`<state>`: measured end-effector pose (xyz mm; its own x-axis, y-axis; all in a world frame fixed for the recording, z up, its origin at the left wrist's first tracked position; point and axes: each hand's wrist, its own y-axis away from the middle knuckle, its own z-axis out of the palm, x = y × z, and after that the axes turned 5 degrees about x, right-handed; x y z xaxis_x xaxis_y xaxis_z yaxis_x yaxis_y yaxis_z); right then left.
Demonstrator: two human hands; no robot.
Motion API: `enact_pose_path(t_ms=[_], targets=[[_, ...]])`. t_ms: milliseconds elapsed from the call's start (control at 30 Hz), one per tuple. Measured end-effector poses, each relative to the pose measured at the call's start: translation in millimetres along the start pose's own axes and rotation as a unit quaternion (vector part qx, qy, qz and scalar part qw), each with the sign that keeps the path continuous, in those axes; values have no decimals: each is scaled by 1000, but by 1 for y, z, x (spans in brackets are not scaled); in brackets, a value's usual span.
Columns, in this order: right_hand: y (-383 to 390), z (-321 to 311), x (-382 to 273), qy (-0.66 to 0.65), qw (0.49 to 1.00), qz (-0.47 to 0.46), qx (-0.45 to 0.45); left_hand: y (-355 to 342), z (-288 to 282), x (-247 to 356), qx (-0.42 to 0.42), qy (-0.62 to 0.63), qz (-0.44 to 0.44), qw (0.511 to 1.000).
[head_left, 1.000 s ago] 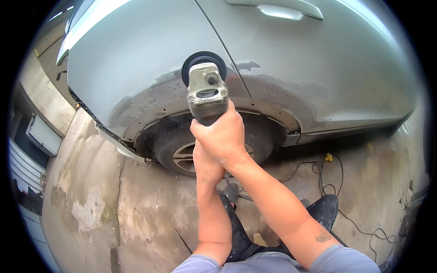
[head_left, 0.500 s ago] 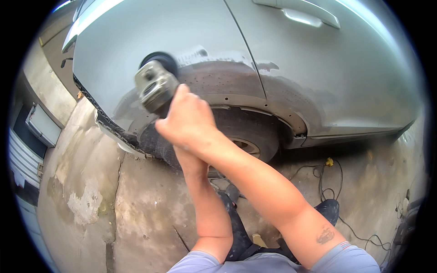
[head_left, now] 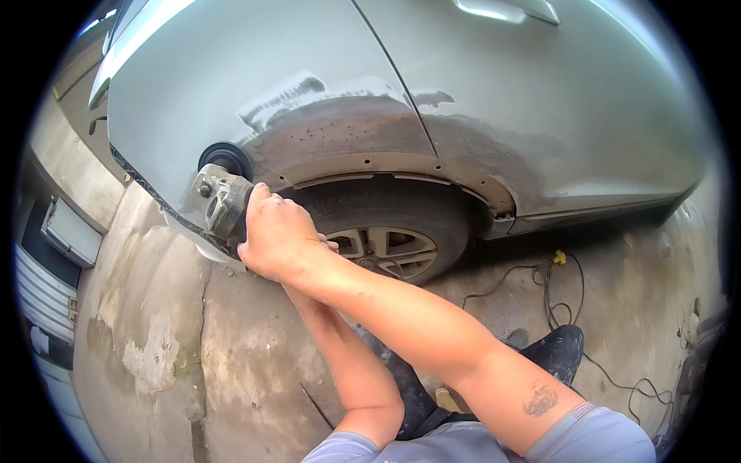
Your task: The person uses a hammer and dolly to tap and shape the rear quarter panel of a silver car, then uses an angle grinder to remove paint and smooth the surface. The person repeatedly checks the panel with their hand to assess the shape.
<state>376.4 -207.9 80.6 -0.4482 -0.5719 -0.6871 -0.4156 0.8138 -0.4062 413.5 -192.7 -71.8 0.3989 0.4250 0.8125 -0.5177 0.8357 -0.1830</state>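
Power tool [head_left: 219,198] sits near the left end of the wheel arch [head_left: 390,164], its dark round disc [head_left: 232,154] turned toward the silver-grey car panel [head_left: 201,92]; whether disc and panel touch, I cannot tell; the hands are together, the right hand [head_left: 282,235] clamped round the tool's rear, the left hand [head_left: 299,295] under it and mostly hidden, so its hold cannot be told; right of the disc, a brownish scuffed patch [head_left: 332,131] with pale upper streaks curves above the wheel [head_left: 386,251]; dark cable [head_left: 492,292] lies on stained concrete floor [head_left: 255,363].
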Motion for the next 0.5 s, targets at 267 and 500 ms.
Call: enact_pose_path(t_ms=[267,500], targets=[[64,-57,92,-290,893,87,332,47,80,23,-107,-391,142,903],[55,-50,78,-192,947,49,252,46,52,-7,-50,-298,140,943]])
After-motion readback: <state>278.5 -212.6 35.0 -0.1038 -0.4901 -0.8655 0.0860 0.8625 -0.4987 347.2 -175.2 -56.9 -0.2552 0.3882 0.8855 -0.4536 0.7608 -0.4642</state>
